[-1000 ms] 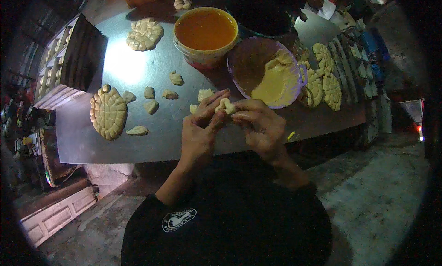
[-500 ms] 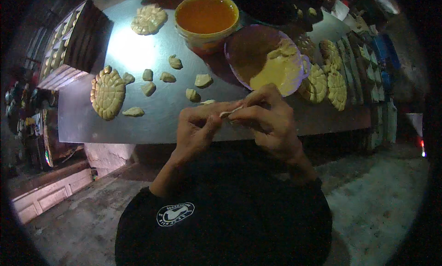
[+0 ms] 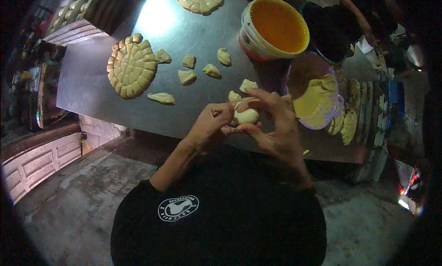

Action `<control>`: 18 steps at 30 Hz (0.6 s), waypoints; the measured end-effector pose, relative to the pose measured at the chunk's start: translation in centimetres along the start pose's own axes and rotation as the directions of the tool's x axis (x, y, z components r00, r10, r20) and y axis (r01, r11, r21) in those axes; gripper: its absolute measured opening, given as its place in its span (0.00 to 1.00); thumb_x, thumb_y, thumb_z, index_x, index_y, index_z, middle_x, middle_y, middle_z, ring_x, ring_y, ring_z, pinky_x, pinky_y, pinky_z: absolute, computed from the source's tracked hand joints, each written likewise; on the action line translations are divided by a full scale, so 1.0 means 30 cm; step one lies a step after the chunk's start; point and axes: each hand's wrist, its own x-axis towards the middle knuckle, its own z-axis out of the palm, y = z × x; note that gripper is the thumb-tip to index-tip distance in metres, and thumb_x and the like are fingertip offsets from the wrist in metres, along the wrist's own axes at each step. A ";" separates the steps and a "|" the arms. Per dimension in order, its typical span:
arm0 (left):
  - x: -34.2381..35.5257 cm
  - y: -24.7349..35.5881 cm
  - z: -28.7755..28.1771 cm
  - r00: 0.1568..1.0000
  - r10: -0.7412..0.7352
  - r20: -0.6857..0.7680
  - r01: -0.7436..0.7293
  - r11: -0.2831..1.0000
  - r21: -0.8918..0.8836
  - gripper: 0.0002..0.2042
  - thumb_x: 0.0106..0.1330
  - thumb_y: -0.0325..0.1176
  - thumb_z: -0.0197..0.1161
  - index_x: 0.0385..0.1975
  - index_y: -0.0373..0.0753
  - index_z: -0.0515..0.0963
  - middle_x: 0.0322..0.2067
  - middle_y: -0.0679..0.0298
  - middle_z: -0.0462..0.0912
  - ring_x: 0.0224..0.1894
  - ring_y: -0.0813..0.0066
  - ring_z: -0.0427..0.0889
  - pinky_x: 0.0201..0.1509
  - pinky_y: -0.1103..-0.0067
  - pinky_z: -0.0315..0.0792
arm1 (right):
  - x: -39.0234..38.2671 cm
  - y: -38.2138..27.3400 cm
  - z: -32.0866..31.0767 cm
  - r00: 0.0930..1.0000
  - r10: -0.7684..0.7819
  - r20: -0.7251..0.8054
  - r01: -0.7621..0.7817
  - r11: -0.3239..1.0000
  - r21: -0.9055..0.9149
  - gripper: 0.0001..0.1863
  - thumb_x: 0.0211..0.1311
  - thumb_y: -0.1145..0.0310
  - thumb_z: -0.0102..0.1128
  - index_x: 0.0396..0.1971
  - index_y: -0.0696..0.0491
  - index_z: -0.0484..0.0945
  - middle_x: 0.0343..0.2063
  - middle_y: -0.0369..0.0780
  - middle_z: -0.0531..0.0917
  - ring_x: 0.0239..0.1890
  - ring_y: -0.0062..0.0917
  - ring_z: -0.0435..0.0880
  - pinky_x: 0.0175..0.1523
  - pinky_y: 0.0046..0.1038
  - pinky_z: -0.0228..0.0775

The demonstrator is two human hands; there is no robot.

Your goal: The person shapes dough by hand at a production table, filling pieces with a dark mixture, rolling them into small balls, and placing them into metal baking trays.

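Observation:
A small pale ball of dough (image 3: 247, 116) is held between my two hands, over the near edge of the metal table (image 3: 85, 81). My left hand (image 3: 208, 128) pinches at the ball's left side with curled fingers. Around its right side bend the fingers and thumb of my right hand (image 3: 282, 128). Just beyond my hands lie a dough piece (image 3: 248, 85) and another dough lump (image 3: 234, 96). Several more torn pieces (image 3: 186, 77) are scattered to the left. A round dough cake (image 3: 132, 69) scored into segments lies farther left, with a long dough scrap (image 3: 162, 98) near it.
Right of my hands sits a purple-rimmed bowl (image 3: 340, 107) with yellow paste. Behind it stands a bucket (image 3: 246, 29) of orange liquid. Another segmented cake (image 3: 200, 0) lies at the back. Stacked trays (image 3: 76, 33) rise at far left. Another person's arm (image 3: 353, 10) shows at upper right.
The view has turned and shifted, so the table's things appear elsewhere. Between my hands, the thin dough edge seen earlier now shows as a rounded ball, and my right fingers have spread around it.

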 end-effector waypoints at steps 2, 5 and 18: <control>0.003 0.016 -0.048 0.992 -0.021 -0.123 0.019 1.000 -0.014 0.20 0.70 0.42 0.59 0.48 0.29 0.78 0.39 0.61 0.82 0.38 0.81 0.79 0.43 0.83 0.73 | 0.058 0.031 0.075 1.000 -0.003 -0.028 0.002 0.999 -0.039 0.32 0.48 0.68 0.74 0.54 0.51 0.71 0.38 0.37 0.82 0.47 0.32 0.78 0.52 0.34 0.68; 0.048 -0.010 -0.213 0.956 0.217 -0.195 -0.069 0.817 0.573 0.18 0.70 0.40 0.58 0.51 0.33 0.77 0.39 0.64 0.80 0.37 0.81 0.79 0.39 0.84 0.71 | 0.071 0.114 0.294 0.953 0.294 -0.077 -0.249 0.901 0.355 0.26 0.53 0.69 0.71 0.51 0.54 0.70 0.39 0.38 0.79 0.46 0.29 0.78 0.52 0.30 0.70; 0.042 0.062 -0.484 0.831 0.556 0.013 -0.084 0.103 0.991 0.10 0.63 0.29 0.61 0.44 0.38 0.78 0.30 0.64 0.78 0.29 0.73 0.76 0.36 0.77 0.67 | 0.003 0.222 0.621 0.766 0.638 -0.079 -0.643 0.763 -0.064 0.20 0.64 0.74 0.57 0.56 0.53 0.68 0.47 0.44 0.77 0.46 0.36 0.80 0.49 0.35 0.73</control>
